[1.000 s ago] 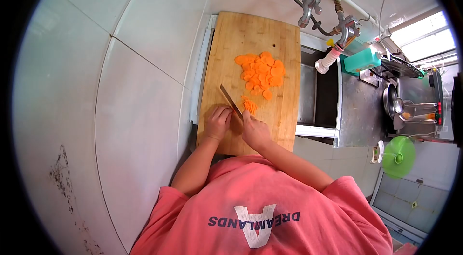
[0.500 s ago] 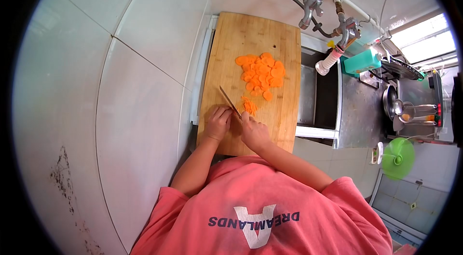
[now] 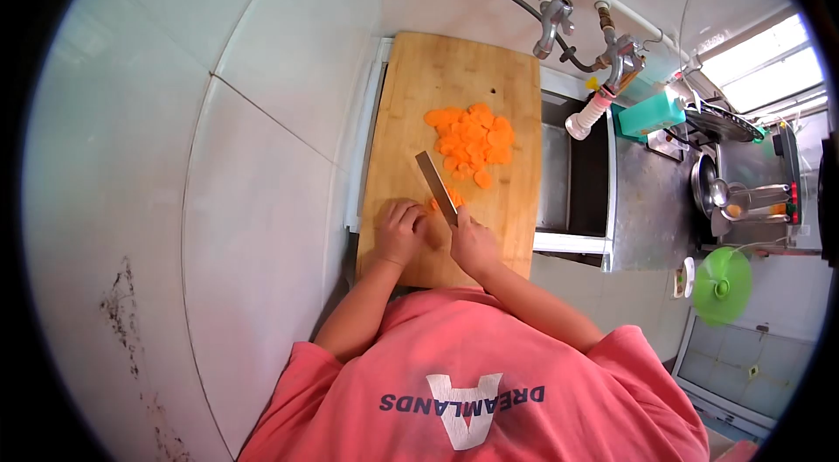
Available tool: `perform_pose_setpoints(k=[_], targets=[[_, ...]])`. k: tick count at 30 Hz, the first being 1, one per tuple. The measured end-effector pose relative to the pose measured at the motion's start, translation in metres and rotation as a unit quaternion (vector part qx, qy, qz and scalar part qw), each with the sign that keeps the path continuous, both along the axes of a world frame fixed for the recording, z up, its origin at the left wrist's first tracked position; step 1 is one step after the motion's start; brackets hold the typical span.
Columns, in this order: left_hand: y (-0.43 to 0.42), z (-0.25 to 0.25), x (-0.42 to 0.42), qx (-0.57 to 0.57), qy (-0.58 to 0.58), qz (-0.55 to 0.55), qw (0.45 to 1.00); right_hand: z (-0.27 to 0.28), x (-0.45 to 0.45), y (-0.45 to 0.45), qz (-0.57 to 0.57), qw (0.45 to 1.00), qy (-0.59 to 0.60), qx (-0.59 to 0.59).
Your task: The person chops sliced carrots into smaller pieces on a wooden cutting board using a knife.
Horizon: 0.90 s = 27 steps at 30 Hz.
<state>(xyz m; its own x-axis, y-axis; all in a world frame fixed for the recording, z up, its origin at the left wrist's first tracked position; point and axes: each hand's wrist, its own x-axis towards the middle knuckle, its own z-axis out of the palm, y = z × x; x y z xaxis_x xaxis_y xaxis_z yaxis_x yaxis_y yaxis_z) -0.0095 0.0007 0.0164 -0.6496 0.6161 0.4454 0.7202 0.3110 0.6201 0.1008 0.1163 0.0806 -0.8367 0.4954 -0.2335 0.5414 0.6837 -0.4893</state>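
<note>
My right hand (image 3: 474, 245) grips the handle of a kitchen knife (image 3: 435, 187). Its broad blade points up and to the left over the cutting board (image 3: 419, 77), with the flat side showing. Shredded carrot (image 3: 456, 197) lies beside the blade and is partly covered by it. Farther up the board is a loose pile of carrot slices (image 3: 476, 137). To the left of the knife, my left hand (image 3: 400, 233) rests on the board with its fingers curled. Whatever may be under those fingertips is hidden.
A tiled wall (image 3: 271, 165) stands close on the left. Right of the board are a sink (image 3: 556, 173) and a metal counter (image 3: 655, 200) with a green bottle (image 3: 651, 115). Taps (image 3: 552, 25) hang above. Pans and ladles (image 3: 721, 194) sit farther right, near a green fan (image 3: 722, 285).
The knife has moved right, away from my left hand, and its blade has turned so the flat side shows. My right hand has shifted slightly right; my left hand stays nearly in place.
</note>
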Motion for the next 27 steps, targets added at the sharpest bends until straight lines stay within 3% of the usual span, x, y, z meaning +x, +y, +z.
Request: perform_pose_setpoints(k=[2, 4, 13, 17, 19, 25, 27], targets=[[0.003, 0.000, 0.004, 0.015, -0.010, 0.012, 1.000, 0.000, 0.005, 0.006, -0.002, 1.000, 0.011, 0.007], [0.005, 0.004, 0.004, -0.037, -0.093, 0.052, 0.994, 0.000, 0.006, 0.012, -0.005, 0.999, 0.027, 0.016], [0.038, 0.014, -0.007, -0.183, -0.244, 0.062, 0.950, 0.009, 0.022, 0.036, -0.036, 0.998, -0.030, 0.036], [0.048, 0.014, -0.008, -0.169, -0.290, 0.054, 0.941, 0.008, 0.022, 0.037, -0.023, 0.998, -0.035, 0.037], [0.043, 0.004, -0.006, -0.097, -0.325, 0.039, 0.940, 0.009, 0.018, 0.035, -0.011, 0.998, -0.047, 0.032], [0.031, -0.003, -0.002, -0.058, -0.310, 0.050, 0.948, 0.002, 0.002, 0.031, 0.022, 0.998, -0.051, 0.026], [0.030, 0.000, 0.002, -0.043, -0.314, 0.062, 0.947, 0.004, -0.001, 0.032, -0.023, 0.999, -0.023, 0.003]])
